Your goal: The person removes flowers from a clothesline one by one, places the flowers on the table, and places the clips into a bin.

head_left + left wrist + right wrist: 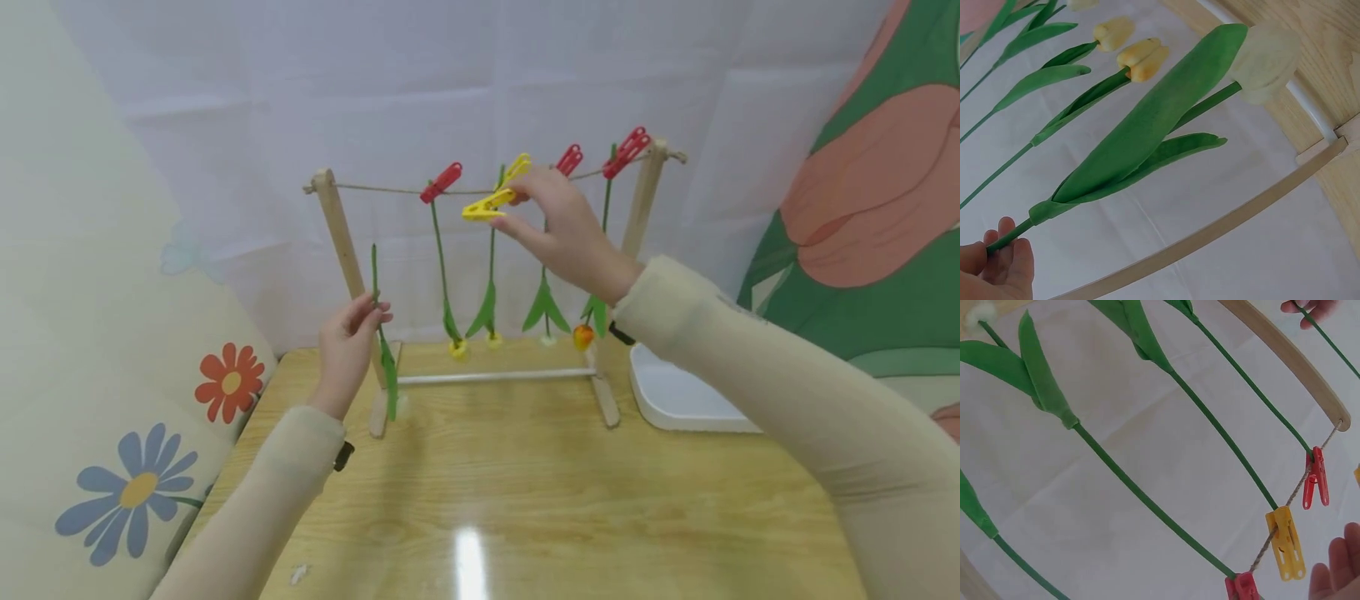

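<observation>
The fingers of the right hand (566, 225) pinch a yellow clothespin (487, 204) in front of the hanging row; whether its tips are parted is too small to tell. The fingers of the left hand (348, 333) grip an artificial flower (387, 379) by its thin green stem, above the leaves, with the bare stem end up and the pale blossom (1266, 62) down. That flower is at the left, overlapping the wooden frame's left post (341, 233), its stem end below the rope (375, 189) and apart from it. Four more flowers hang head down from the rope, held by a red clip (441, 182) on the left, a yellow clip (517, 169) partly behind the right hand, and two red ones, one near the right post (645, 204). The frame stands on a wood-grain table (525, 500), with a white tray (675, 396) at the right. The likeliest trouble is a bump: the right hand is so near the middle clips that a knuckle brushing them could jolt the rope and swing or loosen a flower. The clothespin, pinched by the fingertips, could spring away under uneven pressure. A loose left-hand grip could let the slim stem twist or slide down.
</observation>
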{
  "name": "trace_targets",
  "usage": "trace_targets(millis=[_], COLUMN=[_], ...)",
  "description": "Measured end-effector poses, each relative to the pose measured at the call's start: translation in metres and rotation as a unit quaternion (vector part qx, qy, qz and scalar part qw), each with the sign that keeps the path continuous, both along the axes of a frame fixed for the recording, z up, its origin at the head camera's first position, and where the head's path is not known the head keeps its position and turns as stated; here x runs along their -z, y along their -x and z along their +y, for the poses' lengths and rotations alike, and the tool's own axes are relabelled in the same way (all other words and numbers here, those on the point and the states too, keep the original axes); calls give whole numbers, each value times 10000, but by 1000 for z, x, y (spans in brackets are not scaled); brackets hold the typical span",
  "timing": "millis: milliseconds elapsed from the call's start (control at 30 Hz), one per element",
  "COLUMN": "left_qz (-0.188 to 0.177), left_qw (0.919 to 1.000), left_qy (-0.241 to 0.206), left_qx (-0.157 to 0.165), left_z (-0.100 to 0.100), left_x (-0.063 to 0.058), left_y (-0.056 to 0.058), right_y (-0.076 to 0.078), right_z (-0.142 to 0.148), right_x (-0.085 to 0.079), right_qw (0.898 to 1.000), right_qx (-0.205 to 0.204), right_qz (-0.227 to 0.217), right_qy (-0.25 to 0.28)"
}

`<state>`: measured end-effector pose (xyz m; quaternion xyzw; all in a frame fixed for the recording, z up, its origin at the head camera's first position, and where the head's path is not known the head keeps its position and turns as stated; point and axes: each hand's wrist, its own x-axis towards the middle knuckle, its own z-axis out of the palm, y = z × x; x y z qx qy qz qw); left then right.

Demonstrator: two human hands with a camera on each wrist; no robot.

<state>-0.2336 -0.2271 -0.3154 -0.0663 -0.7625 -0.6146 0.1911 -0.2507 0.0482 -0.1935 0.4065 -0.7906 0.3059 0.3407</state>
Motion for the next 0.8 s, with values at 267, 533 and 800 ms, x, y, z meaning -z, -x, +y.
trace_targets(millis=[267, 533, 800], left_qz=[65, 133, 360], left_qw=[9998, 9994, 9983], left_qy=[180, 315, 421], left_qx=[56, 43, 178], left_z=[2, 8, 13], left_x=[12, 21, 32], left_y=[-3, -6, -7], right_y=[-6, -10, -14], right_z=[15, 27, 39], right_x=[14, 26, 44], right_qw=[9998, 9997, 9995], right_qx=[96, 106, 45], right_qz=[-32, 107, 115], right_qy=[154, 215, 287])
